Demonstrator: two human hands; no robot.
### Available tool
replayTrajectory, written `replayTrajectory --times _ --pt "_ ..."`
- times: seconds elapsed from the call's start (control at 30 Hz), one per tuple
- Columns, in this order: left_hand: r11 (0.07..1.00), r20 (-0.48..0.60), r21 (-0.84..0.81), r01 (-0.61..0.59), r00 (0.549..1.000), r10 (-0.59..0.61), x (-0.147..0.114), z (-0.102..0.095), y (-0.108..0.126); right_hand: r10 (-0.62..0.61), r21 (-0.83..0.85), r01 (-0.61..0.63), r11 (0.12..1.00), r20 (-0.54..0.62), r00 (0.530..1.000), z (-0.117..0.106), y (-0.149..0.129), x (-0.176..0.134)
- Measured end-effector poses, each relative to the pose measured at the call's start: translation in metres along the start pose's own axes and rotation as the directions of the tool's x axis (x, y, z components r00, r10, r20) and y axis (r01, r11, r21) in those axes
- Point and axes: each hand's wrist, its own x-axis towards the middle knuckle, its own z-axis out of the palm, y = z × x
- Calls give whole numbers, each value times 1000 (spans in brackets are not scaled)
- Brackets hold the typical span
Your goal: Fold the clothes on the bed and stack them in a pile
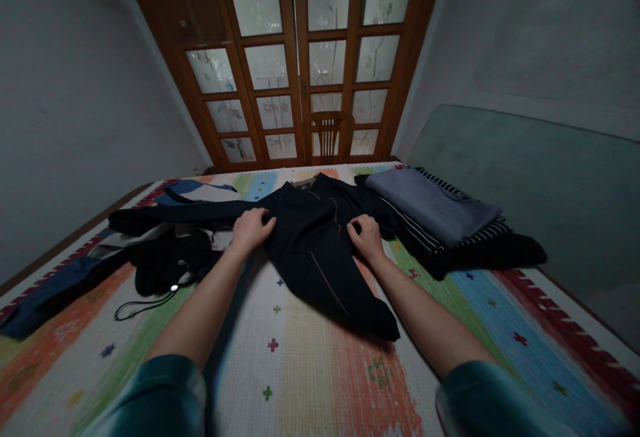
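Note:
A dark navy jacket with brown zips lies spread on the striped cloth, its collar towards the far edge. One sleeve stretches out to the left, over other clothing. My left hand pinches the jacket's left side near the shoulder, fingers closed on the fabric. On the other side, my right hand grips the jacket's right edge beside a zip, with thumb and fingers curled together. The lower part of the jacket narrows and slants towards the right front.
A pile of folded clothes, grey on top with striped and black pieces below, lies at right. Left are a blue and white garment and a black item with a cord. A wooden chair stands beyond the patterned cloth.

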Motion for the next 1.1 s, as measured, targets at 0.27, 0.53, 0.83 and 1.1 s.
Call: replayTrajectory --times 0.27,0.53,0.83,1.1 --pt "990 105 -83 112 989 -103 -10 81 7 139 -9 -138 990 48 989 -2 3 -2" --pt "997 178 -21 75 981 -71 20 68 -39 127 -85 -120 989 85 988 -1 2 -3" --pt "993 -35 -8 115 993 -115 12 26 -5 3 -149 49 988 332 943 7 1 -3" --pt "959 195 -278 -58 974 115 -31 47 26 120 -253 -43 967 296 948 6 -5 -2"
